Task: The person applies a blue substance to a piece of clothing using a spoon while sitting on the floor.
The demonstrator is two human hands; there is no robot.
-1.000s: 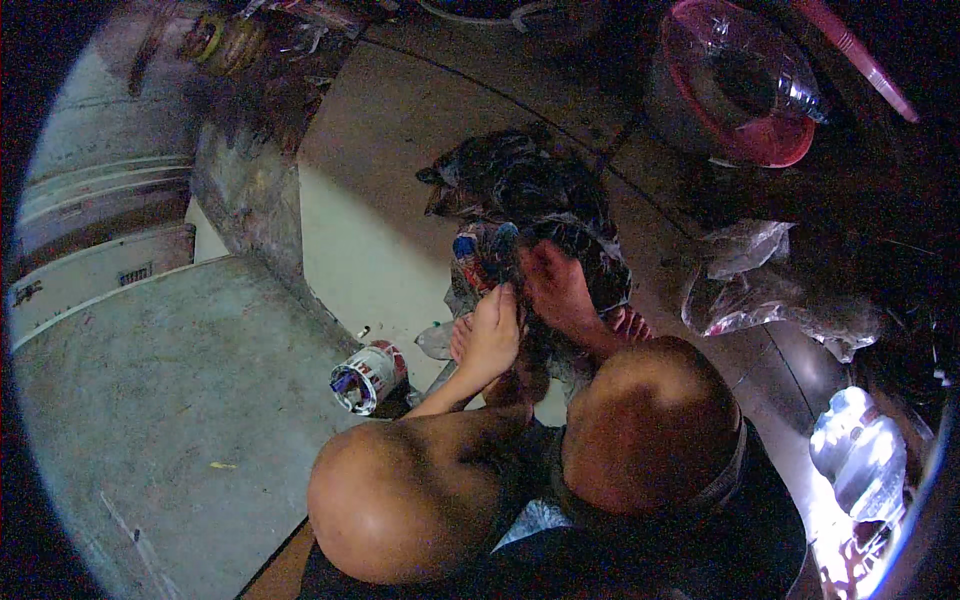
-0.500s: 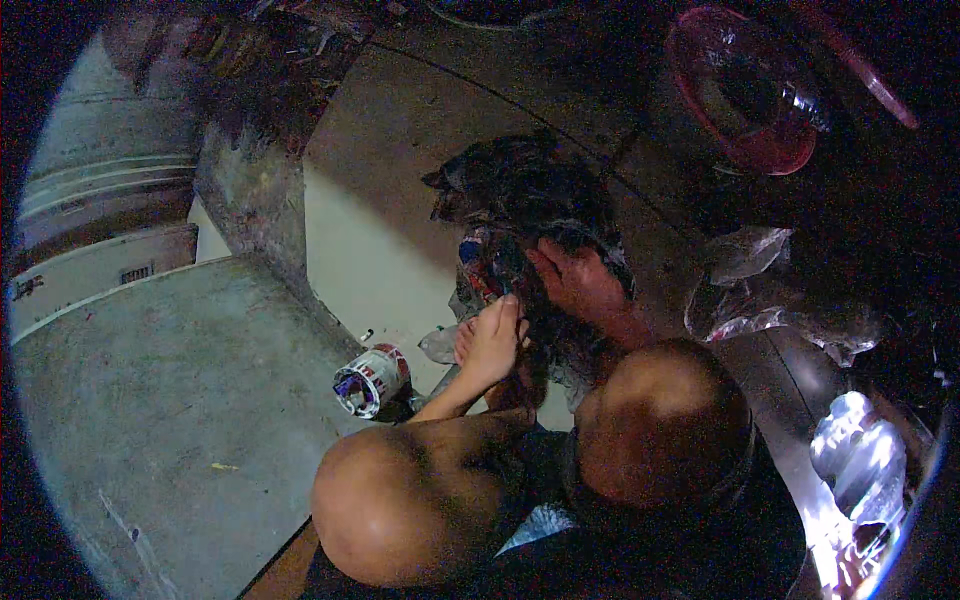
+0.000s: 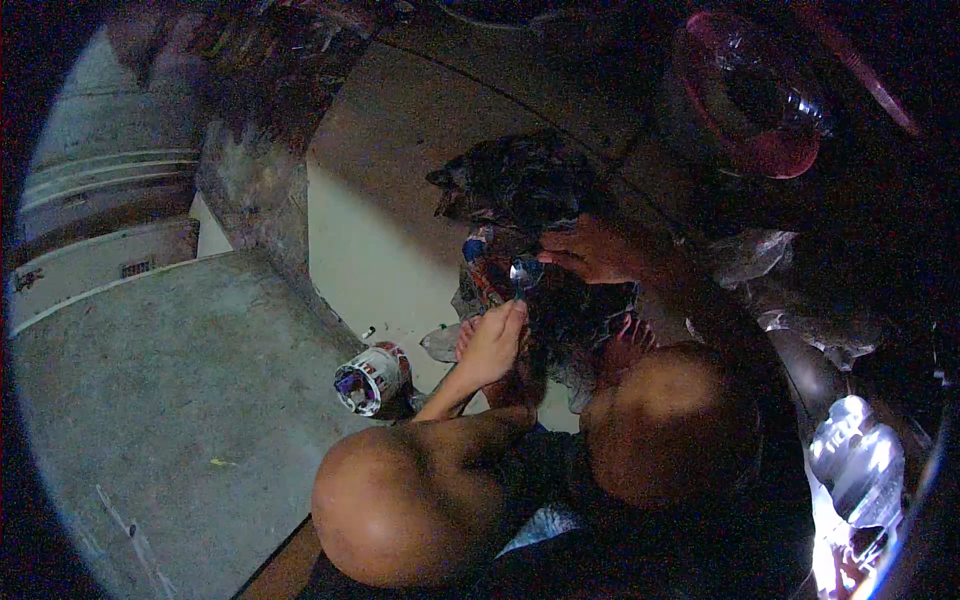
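Observation:
My left hand is closed around the thin handle of what looks like a metal spoon, its shiny round end pointing away from me. My right hand reaches in from the right, fingers stretched to the left just beyond the spoon's end. It is dim there, and whether the fingertips touch anything is hard to see. Beneath and behind both hands lies a crumpled black plastic bag. A red and white item with a blue round part lies left of the spoon; its kind is unclear.
A white printed tub with purple inside stands left of my feet. Clear plastic wrapping lies right, below a pink-rimmed round basin. A bright, crumpled silvery plastic piece is at lower right. A low concrete ledge runs along the left.
My right hand has moved up and away from my knee, uncovering the toes of my right foot. The spoon's shiny end now shows clearly; my left hand has barely moved.

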